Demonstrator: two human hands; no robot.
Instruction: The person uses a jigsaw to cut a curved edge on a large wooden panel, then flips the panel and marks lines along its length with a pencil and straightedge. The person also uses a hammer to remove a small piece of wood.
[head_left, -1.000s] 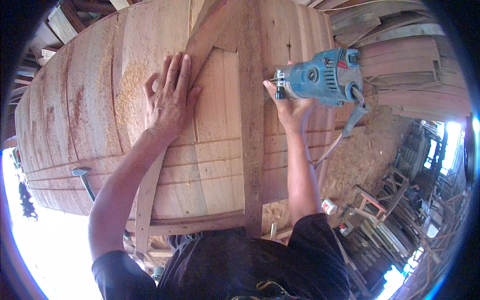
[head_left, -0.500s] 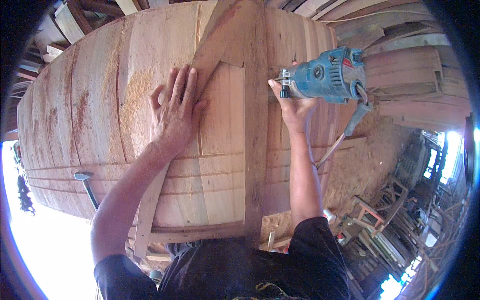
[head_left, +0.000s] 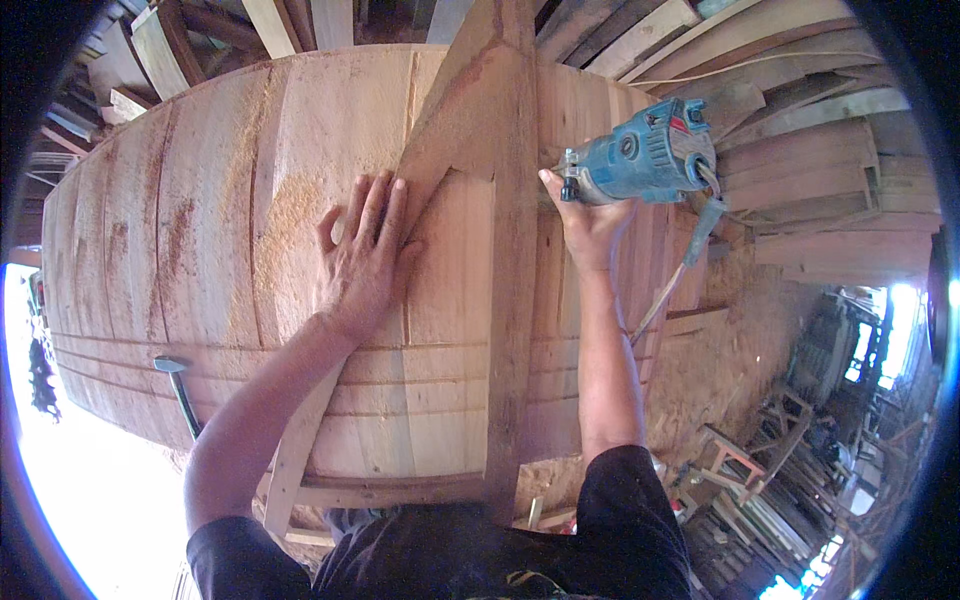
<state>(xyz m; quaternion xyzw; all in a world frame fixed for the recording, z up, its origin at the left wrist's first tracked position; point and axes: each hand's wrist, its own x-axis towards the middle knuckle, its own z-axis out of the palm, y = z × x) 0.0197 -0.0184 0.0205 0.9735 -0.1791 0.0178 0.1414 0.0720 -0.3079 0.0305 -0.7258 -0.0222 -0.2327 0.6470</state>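
My left hand point(head_left: 364, 250) lies with stretched fingers over the edge of a slanting wooden board point(head_left: 445, 125) and the planked panel beside it. In my right hand point(head_left: 592, 225) is a blue trim router point(head_left: 640, 150), gripped near its base, with the motor body pointing right. The router's base faces the upright wooden beam point(head_left: 513, 300), just right of it; its bit is hidden. A cord runs from the router's end down behind my right forearm. Beneath both hands spreads a wide curved planked wooden panel point(head_left: 440, 250) with narrow grooves.
A hammer point(head_left: 172, 366) rests on the panel's left part, near my left forearm. Yellowish sawdust point(head_left: 285, 230) covers patches of the planks. Timber pieces point(head_left: 480, 25) are stacked along the far side. More lumber and a small wooden stand point(head_left: 737, 468) are at lower right.
The panel and beam sit lower in the picture. The router has shifted slightly left toward the beam. My left hand keeps its place on the board.
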